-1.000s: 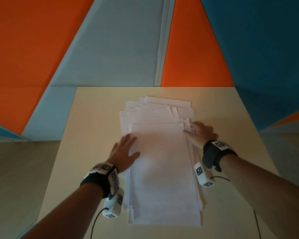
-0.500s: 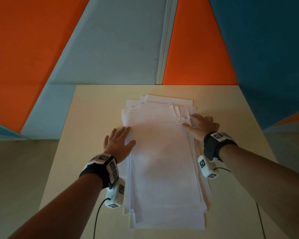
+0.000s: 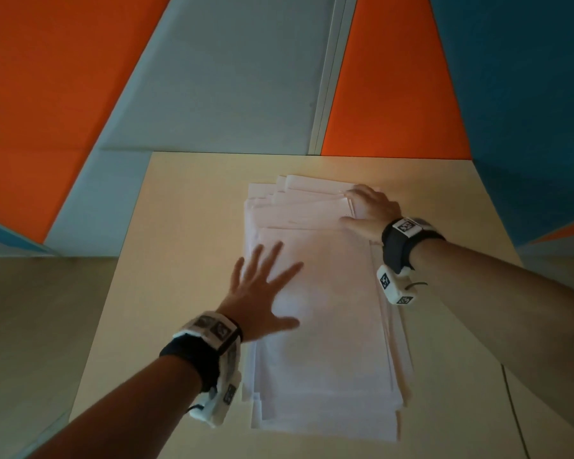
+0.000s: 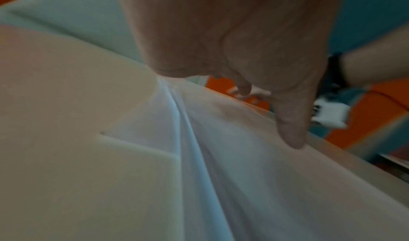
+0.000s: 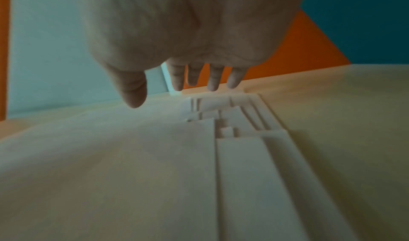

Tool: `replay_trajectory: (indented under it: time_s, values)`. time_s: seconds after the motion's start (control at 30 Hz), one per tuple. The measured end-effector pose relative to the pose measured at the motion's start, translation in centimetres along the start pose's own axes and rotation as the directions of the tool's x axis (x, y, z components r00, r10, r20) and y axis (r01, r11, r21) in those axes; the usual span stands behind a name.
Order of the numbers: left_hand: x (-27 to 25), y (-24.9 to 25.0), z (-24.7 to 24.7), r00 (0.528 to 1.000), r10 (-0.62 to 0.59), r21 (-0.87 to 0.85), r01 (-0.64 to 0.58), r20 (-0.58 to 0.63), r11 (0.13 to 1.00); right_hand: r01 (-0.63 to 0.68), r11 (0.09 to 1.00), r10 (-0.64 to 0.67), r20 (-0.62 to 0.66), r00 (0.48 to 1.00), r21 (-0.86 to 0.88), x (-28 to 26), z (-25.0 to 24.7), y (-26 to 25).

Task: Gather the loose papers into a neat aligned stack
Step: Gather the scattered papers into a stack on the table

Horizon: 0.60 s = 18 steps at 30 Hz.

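Resting flat, fingers spread, 2 hands—left hand (image 3: 262,293), right hand (image 3: 370,212)—press 1 uneven paper stack (image 3: 325,326).

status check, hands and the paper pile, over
Left hand open, flat on the papers. Right hand open at the far right corner. Sheets fanned, edges stepped, not aligned yet. Nothing in the way on the table.
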<state>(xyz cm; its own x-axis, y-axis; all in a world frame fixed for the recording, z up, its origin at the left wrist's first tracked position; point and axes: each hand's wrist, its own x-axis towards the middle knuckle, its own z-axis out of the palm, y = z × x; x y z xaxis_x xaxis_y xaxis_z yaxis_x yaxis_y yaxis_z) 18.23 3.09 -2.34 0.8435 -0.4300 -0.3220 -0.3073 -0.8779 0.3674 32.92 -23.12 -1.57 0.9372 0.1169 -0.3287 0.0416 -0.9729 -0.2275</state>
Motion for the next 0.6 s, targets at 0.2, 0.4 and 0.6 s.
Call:
replay_trajectory:
  time_s: [0.2,0.4,0.6]
  values:
    - [-3.1,3.5,3.2,0.92,0.283,0.137,-0.328,0.27,0.935,0.076,0.989,-0.045,0.225,0.973,-0.129,2.4,-0.2,-2.6]
    - [-3.9,3.3,4.3,0.916,0.246,0.149,-0.304,0.318,0.941,0.107,0.975,-0.068,0.2,0.978,-0.193,2.2,-0.2,-2.7]
    - [-3.3,3.2,3.5,0.943,0.212,0.176,-0.261,0.255,0.949,0.154,0.969,-0.121,0.17,0.978,-0.195,1.6,-0.6,-2.8]
